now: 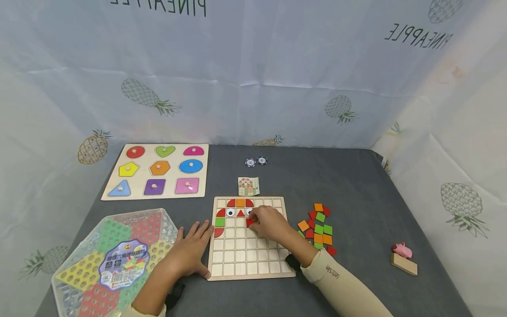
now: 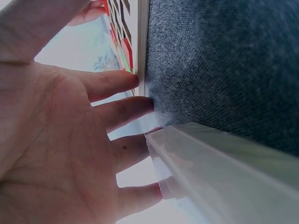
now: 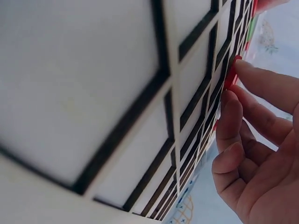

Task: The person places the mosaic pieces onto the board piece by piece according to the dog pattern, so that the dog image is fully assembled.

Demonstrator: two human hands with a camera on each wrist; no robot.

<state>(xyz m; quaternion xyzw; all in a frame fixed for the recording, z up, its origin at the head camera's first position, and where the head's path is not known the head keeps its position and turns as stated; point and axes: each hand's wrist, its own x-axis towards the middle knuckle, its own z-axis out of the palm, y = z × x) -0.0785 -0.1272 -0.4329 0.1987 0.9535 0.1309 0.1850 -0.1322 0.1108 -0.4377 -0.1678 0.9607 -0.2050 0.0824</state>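
A wooden grid board (image 1: 240,267) lies on the dark table, with red, green and orange tiles and eye pieces set in its upper cells. My right hand (image 1: 271,224) reaches over it and pinches a small red tile (image 3: 232,74) between thumb and fingers, right at the grid in the right wrist view. With fingers spread, my left hand (image 1: 189,253) rests along the board's left edge; the left wrist view shows its fingertips (image 2: 128,80) at the wooden rim. A small picture card (image 1: 248,186) lies just behind the board.
A clear-lidded box (image 1: 99,233) stands at the left, close to my left hand. Behind it lies a knobbed shape puzzle (image 1: 142,163). Loose coloured tiles (image 1: 318,229) are scattered right of the board. Two chips (image 1: 255,161) and a pink pig figure (image 1: 402,250) by a wooden block (image 1: 404,264) lie farther off.
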